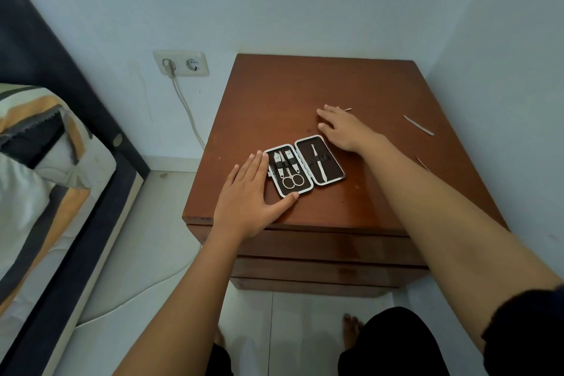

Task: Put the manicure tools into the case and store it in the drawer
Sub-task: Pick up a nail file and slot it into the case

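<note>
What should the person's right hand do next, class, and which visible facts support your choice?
Probably close the right hand on the small tool at its fingertips and carry it to the open case. That tool, a long file and another piece lie loose on the nightstand, while the left hand steadies the case.

Just one view here, worn on the head and aimed forward and steeply down at the wooden nightstand [351,94]. The nightstand top is seen from above and from its front side, fairly close, filling the middle of the wide-angle frame. The bed is caught left of the nightstand, walls behind and right of it, floor tiles below its front.
</note>
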`<state>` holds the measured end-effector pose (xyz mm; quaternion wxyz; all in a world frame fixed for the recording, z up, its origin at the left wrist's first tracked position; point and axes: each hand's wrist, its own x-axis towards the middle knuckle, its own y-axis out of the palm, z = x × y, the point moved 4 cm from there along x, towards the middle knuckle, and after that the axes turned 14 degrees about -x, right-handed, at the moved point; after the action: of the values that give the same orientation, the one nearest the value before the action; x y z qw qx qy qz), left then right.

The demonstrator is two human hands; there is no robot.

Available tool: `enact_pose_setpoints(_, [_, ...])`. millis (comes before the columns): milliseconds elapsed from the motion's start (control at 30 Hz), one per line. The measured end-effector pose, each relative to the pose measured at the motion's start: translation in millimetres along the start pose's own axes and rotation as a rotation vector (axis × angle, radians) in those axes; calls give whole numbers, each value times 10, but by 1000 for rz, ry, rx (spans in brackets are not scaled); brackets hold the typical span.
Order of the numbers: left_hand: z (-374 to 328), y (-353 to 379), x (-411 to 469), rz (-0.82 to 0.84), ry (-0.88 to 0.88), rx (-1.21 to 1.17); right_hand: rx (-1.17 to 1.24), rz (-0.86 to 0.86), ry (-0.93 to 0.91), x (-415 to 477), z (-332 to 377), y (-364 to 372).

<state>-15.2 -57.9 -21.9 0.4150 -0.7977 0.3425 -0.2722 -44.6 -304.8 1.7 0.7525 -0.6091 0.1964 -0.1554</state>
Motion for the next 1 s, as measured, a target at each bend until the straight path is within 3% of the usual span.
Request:
enact_pose_setpoints(100, [5,-4,9,0,3,-4,-14,-50,-39,-126,-26,59])
enact_pose_setpoints(367, [-15,-15,-4,10,4,3,184,-410,-65,-978,-221,8])
enact_pose_setpoints(600, [4,-10,7,21,-5,13,268,-551,-5,-1329,-283,32])
enact_pose_setpoints(800, [1,-11,3,21,-6,8,332,-440,312,-1333,-363,74])
enact_pose_setpoints(1000, [2,-19,7,26,-7,7,229,-288,409,-1219,-281,53])
